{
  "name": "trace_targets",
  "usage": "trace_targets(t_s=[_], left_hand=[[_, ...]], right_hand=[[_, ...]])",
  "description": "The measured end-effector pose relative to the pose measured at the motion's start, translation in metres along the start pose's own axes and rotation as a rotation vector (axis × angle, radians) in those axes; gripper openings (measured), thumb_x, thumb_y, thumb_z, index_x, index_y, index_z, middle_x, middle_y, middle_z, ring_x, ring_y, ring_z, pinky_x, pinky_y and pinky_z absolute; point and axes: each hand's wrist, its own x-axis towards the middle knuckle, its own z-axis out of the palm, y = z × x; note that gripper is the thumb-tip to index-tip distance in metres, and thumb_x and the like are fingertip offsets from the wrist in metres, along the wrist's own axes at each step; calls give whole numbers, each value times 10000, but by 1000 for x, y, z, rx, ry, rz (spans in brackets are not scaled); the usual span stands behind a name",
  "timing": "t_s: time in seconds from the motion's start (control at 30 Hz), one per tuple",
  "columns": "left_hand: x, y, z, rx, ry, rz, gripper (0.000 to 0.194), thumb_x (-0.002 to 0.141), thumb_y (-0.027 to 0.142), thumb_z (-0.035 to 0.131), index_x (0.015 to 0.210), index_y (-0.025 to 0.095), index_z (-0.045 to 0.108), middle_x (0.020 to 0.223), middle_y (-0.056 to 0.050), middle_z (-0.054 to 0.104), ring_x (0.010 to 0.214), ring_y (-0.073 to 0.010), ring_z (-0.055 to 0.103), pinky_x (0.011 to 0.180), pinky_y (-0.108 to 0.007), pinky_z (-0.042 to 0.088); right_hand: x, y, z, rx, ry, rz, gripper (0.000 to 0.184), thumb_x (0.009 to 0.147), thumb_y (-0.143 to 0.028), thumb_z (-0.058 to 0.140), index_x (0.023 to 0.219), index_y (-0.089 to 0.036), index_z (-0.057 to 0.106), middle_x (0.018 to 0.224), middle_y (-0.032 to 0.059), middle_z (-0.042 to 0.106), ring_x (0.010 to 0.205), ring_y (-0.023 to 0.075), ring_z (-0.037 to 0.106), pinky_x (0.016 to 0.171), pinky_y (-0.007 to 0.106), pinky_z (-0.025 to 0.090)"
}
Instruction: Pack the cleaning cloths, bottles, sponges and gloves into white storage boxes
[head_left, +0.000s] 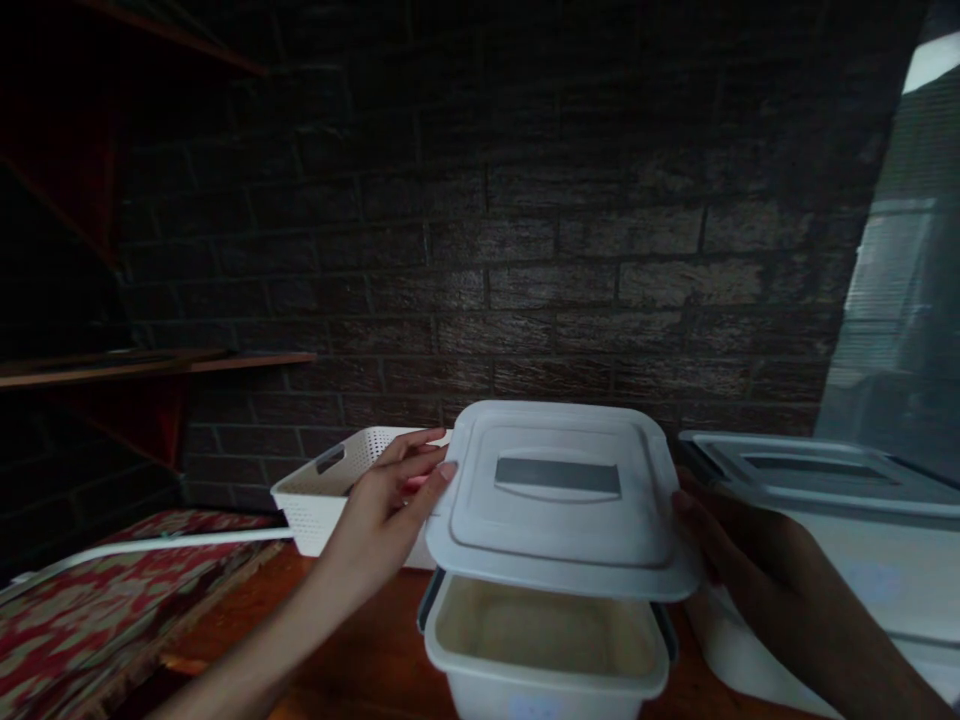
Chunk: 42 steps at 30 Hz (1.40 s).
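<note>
A whitish plastic lid (pixel 555 535) with a grey strip in its middle is tilted up above a storage box (pixel 547 685). My left hand (pixel 390 500) grips the lid's left edge, thumb on the near face and fingers partly behind it. On the opposite edge, my right hand (pixel 739 545) holds the lid too; most of its fingers are in shadow or hidden. The box below stands uncovered at the front, with dark side clips and a pale inside. Its rear part is hidden by the lid.
Behind my left hand stands a white perforated basket (pixel 311 515). A larger lidded box (pixel 832 560) is on the right. Red patterned cloth (pixel 150 590) and a white cable (pixel 187 542) lie left on the wooden table (pixel 352 640). A wooden shelf (pixel 247 362) juts from the dark brick wall (pixel 525 250).
</note>
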Motion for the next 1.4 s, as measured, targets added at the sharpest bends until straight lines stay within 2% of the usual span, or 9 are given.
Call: trace_targets(t_s=[0.23, 0.33, 0.43, 0.53, 0.67, 0.87, 1.03, 1.2, 1.4], left_hand=[[46, 28, 5, -239, 91, 11, 247, 868, 386, 722, 1027, 218, 808, 1170, -77, 715, 1125, -263, 651, 1002, -401, 533], [70, 42, 16, -282, 93, 93, 223, 850, 364, 750, 975, 191, 814, 1077, -77, 746, 1041, -241, 671, 957, -362, 532], [94, 60, 33, -323, 64, 137, 231, 841, 367, 763, 929, 158, 807, 920, -68, 763, 857, -198, 679, 783, -299, 544], [118, 78, 56, -411, -4, 147, 269, 821, 378, 776, 921, 129, 795, 791, -60, 762, 710, -176, 671, 649, -272, 534], [148, 100, 92, -460, -67, 224, 268, 819, 363, 773, 913, 113, 788, 834, -77, 778, 733, -189, 702, 673, -281, 558], [173, 120, 134, -302, -63, 396, 260, 856, 377, 734, 979, 159, 803, 890, -58, 798, 785, -209, 722, 689, -279, 543], [166, 127, 158, -69, -10, 626, 203, 922, 330, 677, 1032, 213, 800, 1031, -41, 796, 910, -202, 736, 829, -283, 541], [149, 121, 189, -1, -185, 742, 243, 987, 283, 578, 1110, 213, 776, 1110, -60, 779, 1017, -198, 730, 930, -283, 546], [134, 100, 209, 19, -308, 928, 272, 1008, 218, 524, 1142, 176, 756, 1156, -89, 764, 1016, -190, 744, 896, -252, 585]], right_hand=[[31, -1, -52, -121, 237, -167, 497, 977, -545, 483, 632, -215, 623, 527, 6, 609, 484, 168, 575, 497, 263, 402], [46, 4, -82, -159, 324, -144, 423, 945, -536, 554, 776, -195, 739, 695, 39, 729, 573, 185, 634, 556, 273, 432], [58, 10, -114, -89, 357, -46, 419, 901, -559, 629, 990, -171, 762, 814, 62, 770, 484, 136, 537, 465, 253, 369], [66, 18, -145, 25, 364, -20, 413, 884, -548, 667, 1014, -158, 707, 767, 60, 753, 420, 100, 456, 406, 227, 323], [71, 44, -184, 22, 309, -120, 379, 896, -527, 663, 976, -156, 665, 787, 60, 737, 464, 99, 505, 441, 216, 359], [70, 84, -235, -265, 215, -132, 410, 949, -526, 563, 1026, -140, 676, 566, -7, 618, 501, 141, 568, 501, 234, 375], [66, 110, -252, -404, 141, -106, 284, 940, -359, 562, 1092, -157, 692, 611, -1, 667, 568, 173, 644, 557, 240, 426], [56, 145, -247, -468, 65, -48, 411, 773, -91, 484, 1098, -178, 720, 656, -10, 705, 599, 183, 669, 592, 251, 437], [43, 179, -239, -470, -12, -39, 476, 706, -59, 490, 1091, -198, 734, 651, -9, 703, 569, 179, 652, 555, 245, 419]])
